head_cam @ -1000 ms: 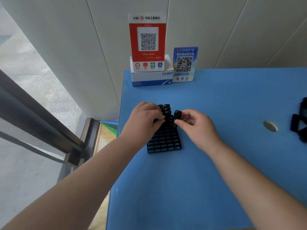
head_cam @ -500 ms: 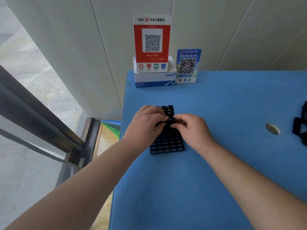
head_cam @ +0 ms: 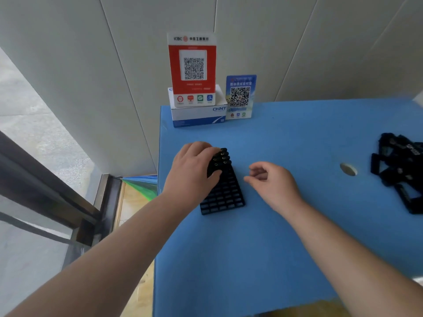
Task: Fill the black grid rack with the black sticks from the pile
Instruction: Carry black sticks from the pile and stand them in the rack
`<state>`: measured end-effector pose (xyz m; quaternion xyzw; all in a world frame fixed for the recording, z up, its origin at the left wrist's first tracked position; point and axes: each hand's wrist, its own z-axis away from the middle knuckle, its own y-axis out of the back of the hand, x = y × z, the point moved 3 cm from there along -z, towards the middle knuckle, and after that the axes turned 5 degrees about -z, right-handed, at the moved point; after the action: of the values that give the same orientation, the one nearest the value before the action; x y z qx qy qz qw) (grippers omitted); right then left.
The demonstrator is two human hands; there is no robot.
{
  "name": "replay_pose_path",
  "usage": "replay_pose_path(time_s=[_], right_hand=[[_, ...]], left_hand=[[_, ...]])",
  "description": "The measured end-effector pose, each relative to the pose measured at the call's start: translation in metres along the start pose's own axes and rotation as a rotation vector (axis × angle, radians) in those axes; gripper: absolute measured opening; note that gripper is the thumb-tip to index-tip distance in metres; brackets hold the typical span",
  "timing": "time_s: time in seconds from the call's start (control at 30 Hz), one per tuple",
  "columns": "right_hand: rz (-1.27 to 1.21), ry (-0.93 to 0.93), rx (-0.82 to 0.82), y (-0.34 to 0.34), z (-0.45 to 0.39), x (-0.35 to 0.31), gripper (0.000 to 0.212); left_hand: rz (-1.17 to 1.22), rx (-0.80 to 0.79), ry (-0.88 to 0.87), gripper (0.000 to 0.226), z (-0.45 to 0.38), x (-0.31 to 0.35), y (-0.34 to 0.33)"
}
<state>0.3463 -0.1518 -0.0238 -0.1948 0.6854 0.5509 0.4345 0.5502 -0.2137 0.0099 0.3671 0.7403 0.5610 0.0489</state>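
room: pale panelled wall behind, a glass door and grey pavement off to the left
table [head_cam: 274, 248]: blue top, small round hole [head_cam: 348, 169] toward the right
left hand [head_cam: 194, 170]: fingers curled over the rack's far left corner, gripping it to keep it put
rack [head_cam: 225, 197]: flat on the table between the hands, a handful of sticks [head_cam: 221, 157] standing in the far rows, most cells open
signs [head_cam: 193, 69]: red QR card on a white box, smaller blue one beside it, at the back edge
right hand [head_cam: 272, 181]: just right of the rack, loosely curled, holding nothing
pile [head_cam: 400, 170]: far right, well apart from the rack
risk: I'd guess the long reach is the problem, a stick could drop on the way or the rack could get nudged if the grip loosens
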Motion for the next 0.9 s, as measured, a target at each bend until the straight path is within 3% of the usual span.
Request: replay_pose_path(time_s=[0.23,0.4,0.53,0.9], right_hand=[[-0.012,0.078,0.166,0.059,0.025,0.006,0.022],[0.232,0.155,0.218,0.112,0.062,0.028,0.028],[0.400,0.061,0.170,0.159,0.099,0.058,0.042],[0.645,-0.094,0.267,0.298,0.215,0.121,0.054]], left_hand=[[-0.028,-0.002,-0.131,0.051,-0.001,0.040,-0.002],[-0.107,-0.074,-0.228,0.054,0.010,0.084,-0.015],[-0.136,-0.183,-0.237,0.060,0.021,0.136,-0.030],[-0.250,-0.196,-0.275,0.068,0.065,0.294,-0.069]])
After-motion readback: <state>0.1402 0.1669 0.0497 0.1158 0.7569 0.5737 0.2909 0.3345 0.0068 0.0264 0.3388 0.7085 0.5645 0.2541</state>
